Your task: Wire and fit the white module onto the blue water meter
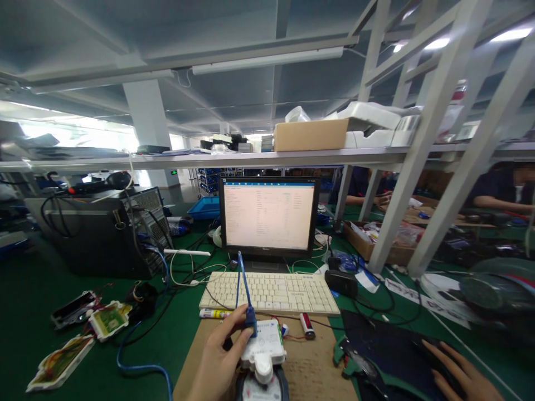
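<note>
My left hand (223,348) pinches a blue cable plug (250,321) at the upper left of a white plastic device (264,342), which lies over the cardboard sheet (317,367). Part of a dark-rimmed round unit (262,388) shows below the device. Beside the device on its right is a red and white battery (306,325) with thin wires. My right hand (457,370) rests over a black mouse (438,365) on the dark mouse pad (384,340), its fingers spread on the mouse.
A cream keyboard (271,292) stands before a lit monitor (270,217). Green-handled pliers (359,362) lie between the hands. Opened circuit parts (111,319) and a black computer case (96,234) are at left. Other people's arms (497,203) show at far right.
</note>
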A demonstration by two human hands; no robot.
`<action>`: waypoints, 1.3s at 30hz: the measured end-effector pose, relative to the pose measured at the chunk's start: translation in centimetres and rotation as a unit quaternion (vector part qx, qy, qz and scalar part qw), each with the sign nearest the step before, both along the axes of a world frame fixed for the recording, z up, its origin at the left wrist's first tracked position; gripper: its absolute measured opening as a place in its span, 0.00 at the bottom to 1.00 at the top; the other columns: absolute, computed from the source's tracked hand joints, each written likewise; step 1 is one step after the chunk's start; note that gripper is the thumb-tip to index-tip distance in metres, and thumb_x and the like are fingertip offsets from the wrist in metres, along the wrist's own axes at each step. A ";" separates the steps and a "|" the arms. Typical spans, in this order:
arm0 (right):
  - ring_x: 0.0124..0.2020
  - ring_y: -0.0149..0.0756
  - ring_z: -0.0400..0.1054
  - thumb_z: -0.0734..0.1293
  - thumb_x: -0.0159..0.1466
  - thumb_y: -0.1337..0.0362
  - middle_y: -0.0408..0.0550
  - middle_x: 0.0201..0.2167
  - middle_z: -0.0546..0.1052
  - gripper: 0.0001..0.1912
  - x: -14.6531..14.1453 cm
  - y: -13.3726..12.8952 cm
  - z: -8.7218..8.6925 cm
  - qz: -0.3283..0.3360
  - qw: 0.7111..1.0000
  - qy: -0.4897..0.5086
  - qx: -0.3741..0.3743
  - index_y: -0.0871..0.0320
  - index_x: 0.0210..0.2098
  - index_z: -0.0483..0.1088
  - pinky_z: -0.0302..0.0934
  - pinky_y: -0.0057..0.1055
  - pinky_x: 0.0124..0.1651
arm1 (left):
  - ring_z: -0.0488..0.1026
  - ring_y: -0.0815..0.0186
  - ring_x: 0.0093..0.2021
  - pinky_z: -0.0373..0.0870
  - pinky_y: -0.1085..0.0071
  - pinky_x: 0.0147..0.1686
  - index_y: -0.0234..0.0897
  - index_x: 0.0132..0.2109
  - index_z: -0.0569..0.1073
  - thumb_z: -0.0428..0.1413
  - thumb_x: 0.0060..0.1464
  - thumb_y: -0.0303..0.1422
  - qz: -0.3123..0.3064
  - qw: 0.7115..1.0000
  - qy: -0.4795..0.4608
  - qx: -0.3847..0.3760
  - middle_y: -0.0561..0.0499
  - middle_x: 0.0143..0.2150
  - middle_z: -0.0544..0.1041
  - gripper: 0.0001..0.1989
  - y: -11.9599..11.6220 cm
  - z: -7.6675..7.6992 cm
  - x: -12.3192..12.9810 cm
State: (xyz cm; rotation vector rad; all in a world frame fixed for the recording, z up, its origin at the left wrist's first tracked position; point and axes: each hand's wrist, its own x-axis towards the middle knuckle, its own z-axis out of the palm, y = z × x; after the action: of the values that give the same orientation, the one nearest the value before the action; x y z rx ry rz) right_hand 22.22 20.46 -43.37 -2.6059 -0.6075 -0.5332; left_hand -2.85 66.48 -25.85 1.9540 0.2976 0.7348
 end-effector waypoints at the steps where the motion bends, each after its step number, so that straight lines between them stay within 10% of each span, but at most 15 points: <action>1: 0.50 0.53 0.68 0.53 0.61 0.49 0.59 0.56 0.66 0.28 -0.1 0.1 0.2 -0.001 1.000 0.004 0.002 0.56 0.54 0.67 0.65 0.51 0.50 | 0.77 0.61 0.39 0.74 0.69 0.43 0.39 0.49 0.75 0.57 0.51 0.39 0.000 1.000 0.001 0.000 0.46 0.41 0.79 0.18 0.0 -0.1 0.0; 39: 0.48 0.52 0.69 0.50 0.62 0.49 0.61 0.53 0.68 0.30 -1.2 1.5 2.4 -0.017 1.000 -0.007 -0.014 0.60 0.51 0.70 0.65 0.49 0.49 | 0.76 0.61 0.40 0.73 0.68 0.44 0.40 0.49 0.75 0.57 0.51 0.41 0.009 1.000 0.008 0.010 0.46 0.42 0.79 0.20 0.4 -0.8 0.1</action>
State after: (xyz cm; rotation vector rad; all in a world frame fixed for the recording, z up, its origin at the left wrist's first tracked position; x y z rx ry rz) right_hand 20.97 21.94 -40.93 -2.6450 -0.5808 -0.5587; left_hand -2.78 66.86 -26.68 1.9791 0.3184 0.7366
